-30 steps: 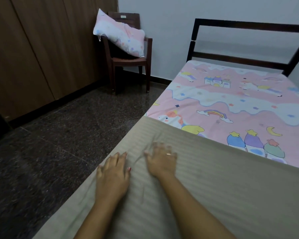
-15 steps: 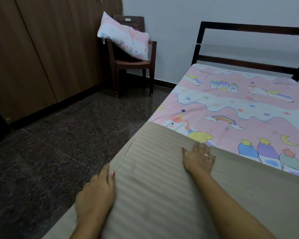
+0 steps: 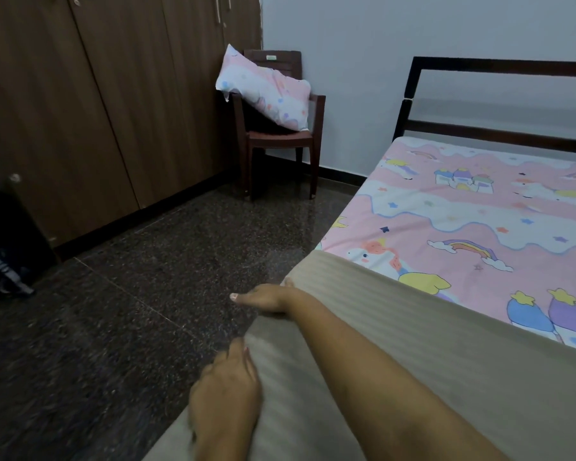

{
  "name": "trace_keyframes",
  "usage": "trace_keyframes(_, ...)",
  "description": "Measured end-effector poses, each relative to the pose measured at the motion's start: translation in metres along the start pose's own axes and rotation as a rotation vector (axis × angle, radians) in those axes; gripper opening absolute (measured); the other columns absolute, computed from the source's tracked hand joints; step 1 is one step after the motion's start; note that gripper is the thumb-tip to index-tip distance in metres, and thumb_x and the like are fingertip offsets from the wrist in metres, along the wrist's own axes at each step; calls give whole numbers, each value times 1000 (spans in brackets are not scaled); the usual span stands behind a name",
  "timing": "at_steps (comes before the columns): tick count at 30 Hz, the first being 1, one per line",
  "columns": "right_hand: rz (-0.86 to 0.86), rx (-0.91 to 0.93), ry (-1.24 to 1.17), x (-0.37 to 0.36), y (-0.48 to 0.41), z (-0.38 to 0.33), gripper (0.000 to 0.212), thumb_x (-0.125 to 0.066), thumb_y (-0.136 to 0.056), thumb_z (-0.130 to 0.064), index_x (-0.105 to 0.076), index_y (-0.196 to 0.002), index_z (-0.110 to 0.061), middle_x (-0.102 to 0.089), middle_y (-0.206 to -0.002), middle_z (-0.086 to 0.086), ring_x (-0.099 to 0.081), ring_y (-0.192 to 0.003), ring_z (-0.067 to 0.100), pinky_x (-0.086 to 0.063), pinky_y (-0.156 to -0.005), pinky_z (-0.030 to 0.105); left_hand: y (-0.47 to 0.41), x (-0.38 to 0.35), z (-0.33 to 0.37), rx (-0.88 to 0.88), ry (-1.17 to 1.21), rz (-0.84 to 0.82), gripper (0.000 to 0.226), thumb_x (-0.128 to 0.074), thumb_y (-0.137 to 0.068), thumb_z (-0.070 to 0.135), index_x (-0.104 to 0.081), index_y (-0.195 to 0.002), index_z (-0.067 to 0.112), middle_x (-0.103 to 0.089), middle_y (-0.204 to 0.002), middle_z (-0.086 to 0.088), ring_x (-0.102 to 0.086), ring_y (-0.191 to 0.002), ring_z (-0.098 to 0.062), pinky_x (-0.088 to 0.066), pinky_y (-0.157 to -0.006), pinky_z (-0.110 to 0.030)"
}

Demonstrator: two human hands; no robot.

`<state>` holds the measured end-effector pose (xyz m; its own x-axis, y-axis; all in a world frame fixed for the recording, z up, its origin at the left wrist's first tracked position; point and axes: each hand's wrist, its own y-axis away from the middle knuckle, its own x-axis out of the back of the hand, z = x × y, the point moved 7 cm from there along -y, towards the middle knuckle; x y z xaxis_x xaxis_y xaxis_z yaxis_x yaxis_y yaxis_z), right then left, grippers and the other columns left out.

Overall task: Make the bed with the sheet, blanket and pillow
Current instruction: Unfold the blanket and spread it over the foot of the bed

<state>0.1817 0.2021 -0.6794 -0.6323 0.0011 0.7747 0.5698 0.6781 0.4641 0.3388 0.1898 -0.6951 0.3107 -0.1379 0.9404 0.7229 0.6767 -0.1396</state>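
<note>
The pink cartoon-print sheet point(image 3: 473, 207) covers the mattress up to the dark headboard point(image 3: 499, 65). A beige striped blanket point(image 3: 413, 361) lies over the near part of the bed. My right hand point(image 3: 267, 299) sits at the blanket's left edge with the thumb stretched out over the floor; its fingers reach down over the side and are mostly hidden. My left hand point(image 3: 225, 392), blurred, lies flat on the blanket's left edge nearer to me. The matching pillow point(image 3: 266, 91) leans on a brown chair point(image 3: 281, 141) in the corner, far from both hands.
Wooden wardrobe doors point(image 3: 97, 111) line the left wall. A dark bag point(image 3: 4, 244) stands at the far left. Dark speckled floor point(image 3: 140, 294) lies between the wardrobe and the bed.
Both hands have slid left from the top of the blanket to its left edge. My right hand now reaches over the side. The view has swung left.
</note>
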Motion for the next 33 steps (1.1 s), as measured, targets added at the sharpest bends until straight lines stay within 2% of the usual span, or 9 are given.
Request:
trace_keyframes(4, 245, 200, -590, 9, 38, -17, 48, -43, -99, -42, -49, -138, -15, -43, -146, 1, -36, -137, 14, -24, -112, 26, 5, 8, -1, -34, -24, -49, 25, -46, -87, 29, -69, -90, 20, -68, -65, -4, -66, -51, -25, -47, -43, -30)
trace_keyframes(8, 514, -143, 24, 15, 63, 62, 56, -27, -99, -52, -29, -148, -24, -22, -157, -1, -20, -144, 19, -16, -116, 45, 23, 31, -29, 1, 73, -32, 33, -26, -100, 39, -53, -117, 29, -63, -114, 1, -64, -101, -21, -48, -79, -32)
trace_keyframes(13, 511, -385, 36, -33, 84, 79, 63, -20, -95, -60, -12, -151, -32, -5, -161, 0, -2, -147, 29, -2, -115, 55, 58, 56, -99, 213, 100, -149, 34, -29, -99, 41, -51, -124, 33, -58, -128, 1, -58, -114, -25, -43, -89, -31)
trace_keyframes(19, 246, 79, 326, -86, 61, -65, 64, -15, -92, -67, -49, -135, -35, -44, -145, -2, -28, -140, 25, -7, -109, 61, 79, 68, -119, 305, 97, -169, 31, -30, -99, 36, -53, -115, 25, -60, -122, -5, -59, -112, -27, -44, -88, -34)
trace_keyframes(22, -16, 338, -67, -108, 71, -111, 55, -28, -96, -60, -45, -140, -31, -44, -147, -2, -35, -138, 19, -15, -117, 46, 80, 70, -133, 349, 116, -184, 29, -28, -100, 35, -51, -114, 25, -62, -120, -7, -59, -111, -28, -44, -88, -34)
trace_keyframes(24, 142, 401, -205, -85, 78, -109, 49, -36, -99, -50, -47, -139, -26, -45, -146, -3, -37, -137, 15, -17, -116, 38, 80, 69, -139, 354, 125, -201, 29, -30, -99, 34, -53, -114, 25, -64, -117, -11, -60, -109, -30, -45, -86, -34)
trace_keyframes(27, 564, 139, 46, -33, 81, -46, 49, -33, -98, -51, -44, -140, -29, -43, -147, -4, -37, -137, 15, -18, -115, 43, 79, 65, -144, 336, 117, -225, 28, -31, -99, 35, -54, -110, 24, -65, -113, -12, -61, -106, -31, -45, -82, -34)
trace_keyframes(30, 542, -314, 124, -41, 96, 23, 59, -24, -95, -58, -29, -146, -29, -25, -156, 3, -19, -144, 26, -13, -114, 53, 78, 59, -152, 350, 177, -232, 26, -34, -99, 34, -55, -94, 21, -66, -109, -11, -61, -103, -31, -44, -77, -34)
trace_keyframes(33, 504, -274, 145, -94, 111, -13, 66, -17, -90, -64, -23, -148, -33, -14, -159, 3, -5, -146, 31, -2, -112, 59, 76, 57, -158, 393, 295, -209, 28, -39, -99, 30, -53, -76, 21, -67, -104, -13, -60, -100, -33, -41, -74, -33)
